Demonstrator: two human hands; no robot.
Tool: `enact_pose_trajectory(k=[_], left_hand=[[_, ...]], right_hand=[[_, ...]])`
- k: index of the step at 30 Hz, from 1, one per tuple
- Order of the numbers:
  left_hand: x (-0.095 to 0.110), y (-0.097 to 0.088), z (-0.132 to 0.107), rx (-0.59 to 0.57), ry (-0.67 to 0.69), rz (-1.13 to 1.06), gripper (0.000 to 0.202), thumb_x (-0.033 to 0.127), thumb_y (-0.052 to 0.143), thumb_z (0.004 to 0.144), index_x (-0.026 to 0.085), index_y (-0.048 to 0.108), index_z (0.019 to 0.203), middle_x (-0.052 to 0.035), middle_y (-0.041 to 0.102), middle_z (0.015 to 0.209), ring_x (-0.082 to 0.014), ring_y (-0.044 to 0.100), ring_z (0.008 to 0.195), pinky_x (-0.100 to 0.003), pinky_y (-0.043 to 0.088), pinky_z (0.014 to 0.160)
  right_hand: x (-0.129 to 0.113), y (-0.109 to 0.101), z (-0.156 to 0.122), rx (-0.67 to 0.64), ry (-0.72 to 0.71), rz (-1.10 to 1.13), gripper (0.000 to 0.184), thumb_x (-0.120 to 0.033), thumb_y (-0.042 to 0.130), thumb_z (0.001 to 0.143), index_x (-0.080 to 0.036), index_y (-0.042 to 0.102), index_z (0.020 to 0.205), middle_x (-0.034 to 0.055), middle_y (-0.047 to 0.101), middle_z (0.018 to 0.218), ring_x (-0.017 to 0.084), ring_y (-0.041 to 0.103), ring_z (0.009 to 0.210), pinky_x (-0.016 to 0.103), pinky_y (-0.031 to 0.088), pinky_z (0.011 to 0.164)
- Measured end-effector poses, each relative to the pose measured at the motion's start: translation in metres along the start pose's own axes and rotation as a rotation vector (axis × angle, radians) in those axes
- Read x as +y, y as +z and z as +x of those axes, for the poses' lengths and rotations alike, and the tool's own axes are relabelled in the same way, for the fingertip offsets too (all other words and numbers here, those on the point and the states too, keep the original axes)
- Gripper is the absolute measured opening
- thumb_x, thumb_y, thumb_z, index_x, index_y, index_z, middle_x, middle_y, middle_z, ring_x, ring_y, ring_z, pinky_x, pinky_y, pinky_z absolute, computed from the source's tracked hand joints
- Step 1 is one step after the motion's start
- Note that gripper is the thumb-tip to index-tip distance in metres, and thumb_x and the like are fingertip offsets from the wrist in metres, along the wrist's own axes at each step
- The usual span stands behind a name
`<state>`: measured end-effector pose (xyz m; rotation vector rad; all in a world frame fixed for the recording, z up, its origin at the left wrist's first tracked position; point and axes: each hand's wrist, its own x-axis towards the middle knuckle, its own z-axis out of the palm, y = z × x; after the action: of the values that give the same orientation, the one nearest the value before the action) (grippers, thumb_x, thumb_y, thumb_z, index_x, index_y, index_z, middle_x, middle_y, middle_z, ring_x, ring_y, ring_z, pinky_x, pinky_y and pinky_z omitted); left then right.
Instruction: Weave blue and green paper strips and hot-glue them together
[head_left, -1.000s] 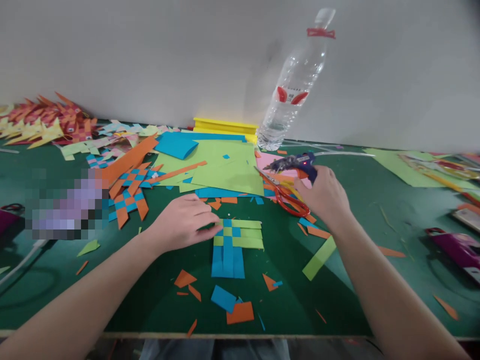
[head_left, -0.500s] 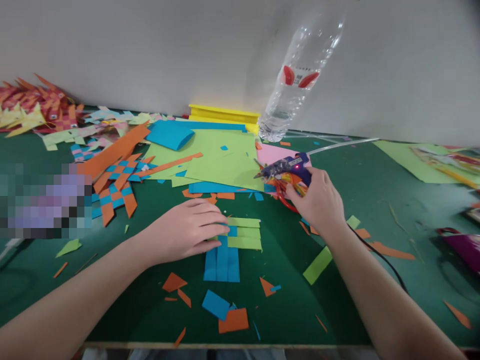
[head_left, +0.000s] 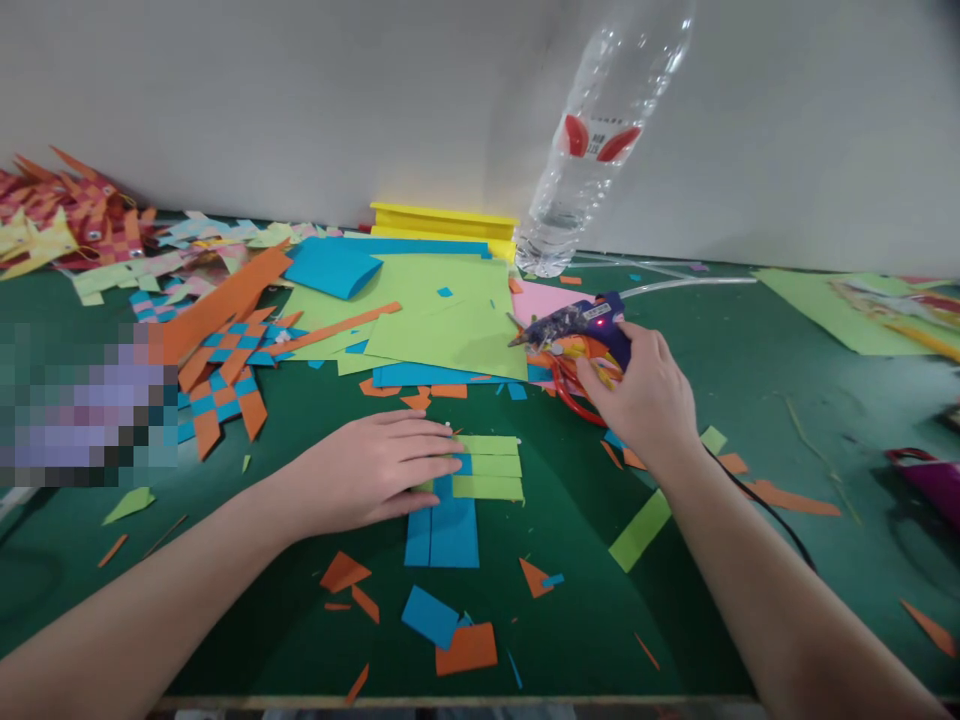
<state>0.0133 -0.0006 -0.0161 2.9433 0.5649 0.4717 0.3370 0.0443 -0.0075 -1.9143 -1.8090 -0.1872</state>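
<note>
My left hand [head_left: 371,470] lies flat, fingers together, pressing on the left part of a woven blue and green paper piece [head_left: 469,490] on the green table [head_left: 525,560]. My right hand [head_left: 641,395] is wrapped round the handle of a blue glue gun [head_left: 574,322], nozzle pointing left above the paper sheets. Its black cord [head_left: 757,510] runs along my right forearm. Red-handled scissors [head_left: 574,400] lie under the glue gun.
Green, blue and pink paper sheets [head_left: 435,320] lie behind the weave. A plastic water bottle [head_left: 592,150] stands by the wall beside a yellow stack [head_left: 446,220]. Woven orange-blue pieces [head_left: 225,385] and paper fish [head_left: 67,215] sit left. Scraps [head_left: 465,645] lie near the front edge.
My right hand took the glue gun off the table and holds it slightly raised. My left hand slid further right over the woven piece. The view shifted a little.
</note>
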Motion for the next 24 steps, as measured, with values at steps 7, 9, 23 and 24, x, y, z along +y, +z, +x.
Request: enact_pose_trajectory(k=[7,9,23,24], left_hand=[[-0.007,0.003,-0.001,0.027,-0.032,0.084,0.036,0.035,0.046,0.106,0.014,0.062,0.132,-0.0086,0.068,0.136,-0.0255,0.061,0.129,-0.046,0.049,0.111],[-0.007,0.002,-0.001,0.027,-0.068,0.114,0.037,0.035,0.047,0.106,0.014,0.062,0.132,-0.0094,0.068,0.136,-0.0266,0.062,0.127,-0.047,0.051,0.108],[0.006,-0.008,0.001,0.093,-0.039,0.033,0.043,0.055,0.053,0.099,0.014,0.066,0.101,-0.0097,0.074,0.103,-0.0253,0.066,0.101,-0.04,0.05,0.094],[0.007,-0.007,0.001,0.09,-0.036,0.03,0.044,0.055,0.052,0.1,0.014,0.065,0.103,-0.0095,0.074,0.104,-0.0251,0.067,0.101,-0.04,0.05,0.094]], right_hand=[[-0.003,0.0,-0.002,-0.038,0.001,0.015,0.061,-0.049,0.057,0.084,-0.012,0.054,0.132,0.0213,0.063,0.127,0.039,0.063,0.115,0.053,0.054,0.09],[-0.005,0.0,-0.002,-0.034,-0.01,0.014,0.06,-0.049,0.058,0.084,-0.013,0.055,0.132,0.0205,0.064,0.126,0.039,0.063,0.114,0.052,0.054,0.089],[-0.005,0.001,-0.003,-0.009,-0.047,-0.003,0.056,-0.048,0.062,0.084,-0.017,0.056,0.131,0.0191,0.065,0.125,0.038,0.064,0.111,0.049,0.055,0.084],[-0.005,0.001,-0.003,-0.012,-0.044,-0.009,0.057,-0.048,0.062,0.084,-0.016,0.056,0.131,0.0192,0.065,0.125,0.038,0.064,0.112,0.049,0.055,0.084]])
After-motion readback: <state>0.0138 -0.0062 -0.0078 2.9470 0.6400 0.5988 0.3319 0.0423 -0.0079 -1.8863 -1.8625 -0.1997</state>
